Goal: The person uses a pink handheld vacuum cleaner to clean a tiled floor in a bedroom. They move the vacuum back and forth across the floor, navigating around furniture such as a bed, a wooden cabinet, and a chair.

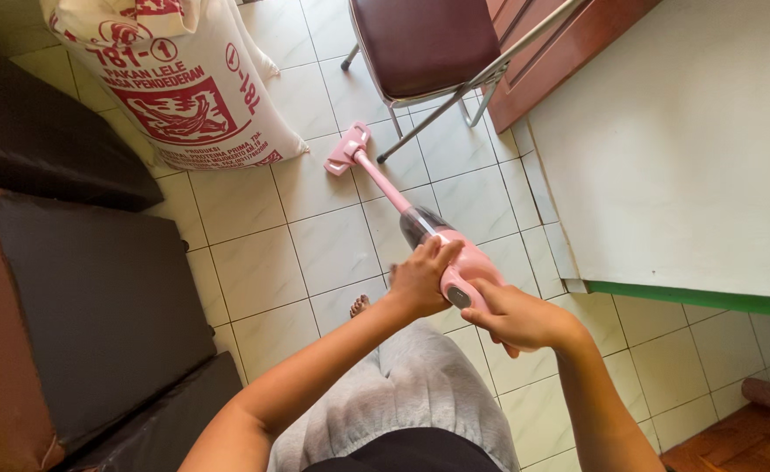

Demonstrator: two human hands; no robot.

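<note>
The pale glazed floor [332, 249] looks clean around the big woven feed sack [179, 79], though I can't tell which tiles are done. My pink stick vacuum [472, 267], smooth plastic with a dark clear canister, slants down to its flat head [348, 149] near the chair [420, 44]. My left hand [420, 280] curls over the body; my right hand [520, 319] wraps the handle, fingers [490, 301] closed.

Both bare forearms reached forward and met at centre. The left hand [421, 278] curled with fingers [441, 253] bent downward; the right hand [517, 316] was clenched.
</note>
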